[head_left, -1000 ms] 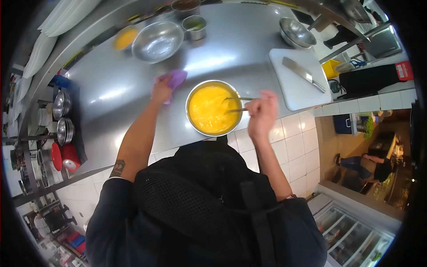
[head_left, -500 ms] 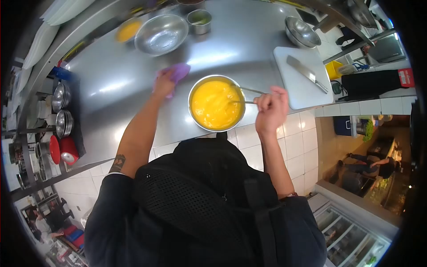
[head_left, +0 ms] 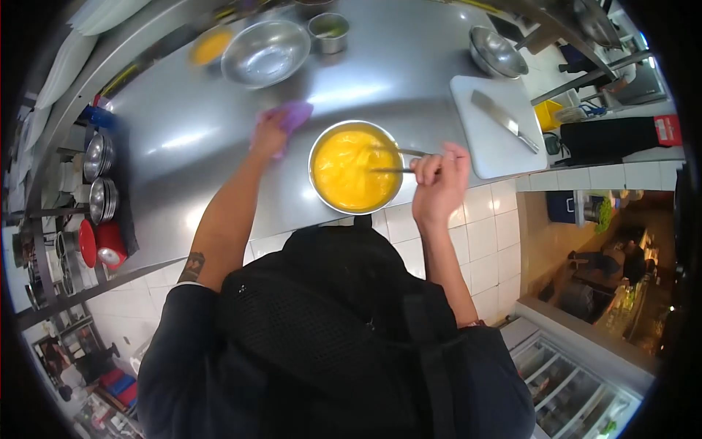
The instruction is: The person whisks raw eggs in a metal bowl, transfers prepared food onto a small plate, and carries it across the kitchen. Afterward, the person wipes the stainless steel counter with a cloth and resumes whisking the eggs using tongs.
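A steel bowl (head_left: 313, 189) of thick yellow liquid (head_left: 351, 172) stands near the front edge of the steel table. My right hand (head_left: 441, 179), at the bowl's right, is closed around what look like metal tongs (head_left: 391, 170); their two thin arms reach over the rim, with the tips down in the liquid. To the left of the bowl, my left hand (head_left: 270, 135) is closed on a purple cloth (head_left: 295, 117) lying on the tabletop. My left fingers are partly hidden by the cloth and blur.
Behind are a wide steel bowl (head_left: 266, 55), a yellow-filled container (head_left: 211, 46) and a steel pot (head_left: 328, 35). On the right, a knife (head_left: 504, 121) lies on a white cutting board (head_left: 486, 157), near stacked bowls (head_left: 499, 53). A red scale-like object (head_left: 110, 245) stands left.
My right hand has shifted slightly left, and the tongs have moved through the yellow liquid, changing its swirls. My left hand stays on the cloth.
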Demonstrator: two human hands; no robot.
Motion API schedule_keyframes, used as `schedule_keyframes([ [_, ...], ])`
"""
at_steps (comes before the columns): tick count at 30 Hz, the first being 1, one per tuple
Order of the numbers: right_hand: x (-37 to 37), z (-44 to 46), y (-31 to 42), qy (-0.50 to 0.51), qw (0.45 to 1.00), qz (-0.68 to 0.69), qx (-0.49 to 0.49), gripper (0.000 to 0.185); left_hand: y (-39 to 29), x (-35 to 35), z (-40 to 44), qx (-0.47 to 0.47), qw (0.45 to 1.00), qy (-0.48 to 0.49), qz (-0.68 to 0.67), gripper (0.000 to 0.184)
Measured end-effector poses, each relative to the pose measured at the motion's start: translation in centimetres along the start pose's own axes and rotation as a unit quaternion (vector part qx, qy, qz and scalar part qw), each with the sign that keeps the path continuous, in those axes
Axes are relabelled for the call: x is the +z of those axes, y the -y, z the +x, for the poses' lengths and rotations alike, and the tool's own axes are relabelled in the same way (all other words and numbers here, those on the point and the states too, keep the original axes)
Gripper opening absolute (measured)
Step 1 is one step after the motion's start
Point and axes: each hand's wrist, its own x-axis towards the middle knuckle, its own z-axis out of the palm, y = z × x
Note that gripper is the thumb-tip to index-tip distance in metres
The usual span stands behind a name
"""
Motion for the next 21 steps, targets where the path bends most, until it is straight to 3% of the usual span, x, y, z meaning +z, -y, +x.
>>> schedule_keyframes([
  [1, -1.2, 0.0, -2.3, -0.017, 0.996, -0.086, 0.007, 0.018, -1.4, -1.0, 0.6, -0.015, 1.000, 0.002, -0.023, 0.050],
  [2, -2.9, -0.5, -4.5, -0.002, 0.981, -0.155, 0.114, 0.020, -1.4, -0.6, 1.0, -0.009, 1.000, -0.004, -0.026, 0.050],
  [4, -0.8, -2.4, -2.6, 0.073, 0.975, -0.118, 0.172, 0.021, 0.2, 0.4, 1.9, 0.002, 1.000, -0.004, 0.004, 0.049],
  [5, 0.5, -2.2, -1.4, 0.040, 0.990, -0.094, 0.099, 0.020, 0.4, 0.0, 1.6, -0.004, 1.000, -0.001, 0.007, 0.049],
  [6, 0.3, -1.9, -1.4, 0.035, 0.989, -0.095, 0.110, 0.020, 0.1, -0.3, 1.0, -0.008, 1.000, -0.003, 0.001, 0.049],
  [8, -0.3, 0.2, -1.3, -0.026, 0.999, -0.007, -0.024, 0.019, -0.6, -0.1, 0.1, -0.008, 1.000, -0.006, -0.009, 0.049],
  [9, -1.5, -0.2, -3.5, -0.012, 0.991, -0.137, 0.007, 0.020, -1.0, -0.4, -0.1, -0.012, 1.000, -0.004, -0.019, 0.049],
  [10, -2.6, -1.2, -5.0, 0.008, 0.981, -0.142, 0.133, 0.021, -1.5, -1.1, 0.5, -0.016, 0.999, -0.006, -0.030, 0.049],
  [12, -0.3, -2.9, -2.7, 0.050, 0.982, -0.121, 0.137, 0.023, -0.3, 0.0, 2.5, -0.002, 0.999, -0.022, -0.030, 0.052],
  [13, 0.6, -2.4, -1.4, 0.023, 0.992, -0.113, 0.052, 0.022, 0.3, 0.4, 1.5, 0.003, 1.000, -0.014, -0.025, 0.056],
  [14, 0.2, -2.4, -1.7, 0.016, 0.991, -0.116, 0.065, 0.022, 0.9, 1.0, 0.4, -0.004, 1.000, 0.000, -0.023, 0.056],
  [16, -0.3, -1.3, -2.5, -0.028, 0.992, -0.115, -0.049, 0.021, -1.2, -1.0, 0.4, -0.024, 0.999, 0.009, -0.020, 0.056],
  [17, -1.4, -1.8, -4.1, -0.003, 0.981, -0.193, 0.030, 0.020, -1.1, -0.7, 0.8, -0.017, 1.000, 0.006, -0.020, 0.056],
  [18, -1.9, -2.2, -4.5, 0.026, 0.986, -0.114, 0.115, 0.020, -0.4, 0.0, 1.1, -0.009, 1.000, 0.008, -0.019, 0.055],
  [21, 0.7, -2.5, -1.6, 0.016, 0.992, -0.090, 0.091, 0.020, -0.1, -0.2, 1.8, -0.017, 0.999, 0.003, -0.027, 0.055],
])
